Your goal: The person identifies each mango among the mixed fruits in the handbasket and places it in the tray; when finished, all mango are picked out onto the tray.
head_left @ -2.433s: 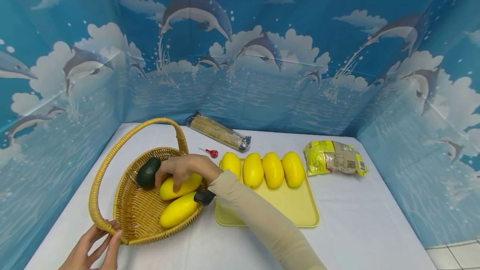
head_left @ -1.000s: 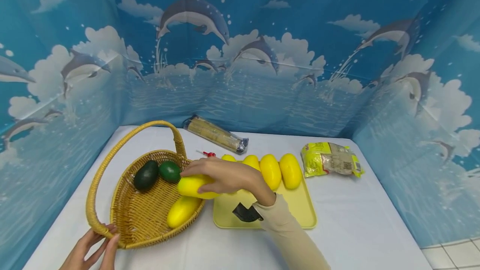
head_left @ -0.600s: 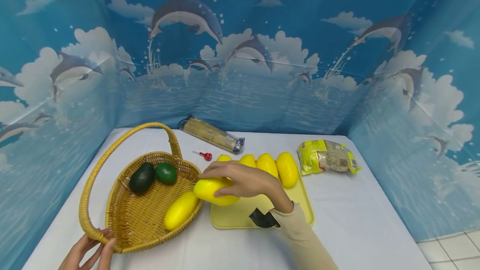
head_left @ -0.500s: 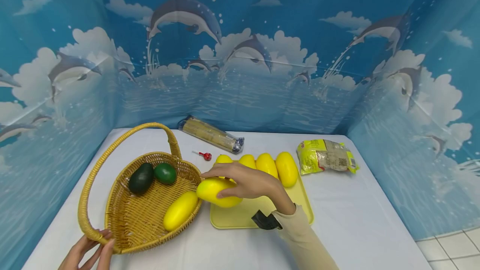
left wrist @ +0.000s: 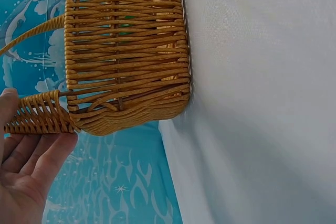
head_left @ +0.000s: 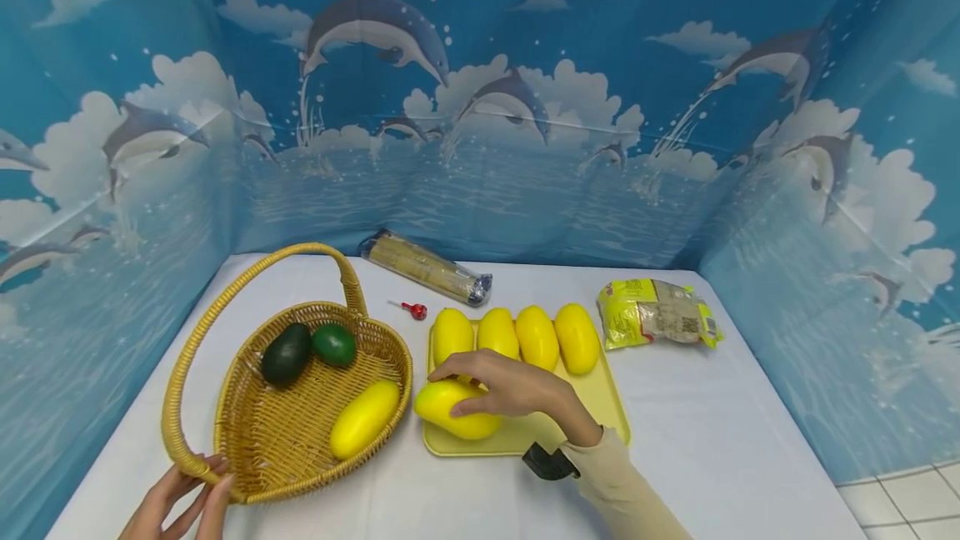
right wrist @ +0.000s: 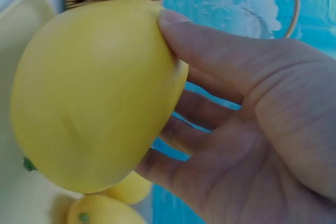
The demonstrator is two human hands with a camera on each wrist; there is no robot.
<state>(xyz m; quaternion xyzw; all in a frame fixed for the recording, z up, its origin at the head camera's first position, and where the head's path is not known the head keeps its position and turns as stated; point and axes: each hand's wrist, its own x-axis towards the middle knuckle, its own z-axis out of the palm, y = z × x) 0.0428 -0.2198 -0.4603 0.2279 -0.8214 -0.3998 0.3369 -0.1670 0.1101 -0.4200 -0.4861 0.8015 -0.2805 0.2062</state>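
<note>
In the head view, my right hand (head_left: 517,386) grips a yellow mango (head_left: 468,425) over the front left of the pale yellow tray (head_left: 600,390). The right wrist view shows thumb and fingers around the mango's side. Several more mangoes (head_left: 537,337) lie in a row along the tray's back. To the left stands a wicker basket (head_left: 292,432) holding one mango (head_left: 365,419), a dark avocado (head_left: 287,354) and a smaller green fruit (head_left: 334,344). My left hand (head_left: 176,502) holds the basket's near end at the handle base, thumb above and fingers below in the left wrist view (left wrist: 31,177).
Behind the tray lie a red lollipop (head_left: 415,309) and a clear packet of long yellowish sticks (head_left: 426,267). A yellow-and-clear bag (head_left: 660,313) sits at the back right. The basket's tall handle (head_left: 225,311) arches over it. A dolphin-print curtain (head_left: 480,173) encloses the table.
My right hand has lifted a mango out of the basket and carried it right, over the tray and lower. My left hand keeps its hold on the basket.
</note>
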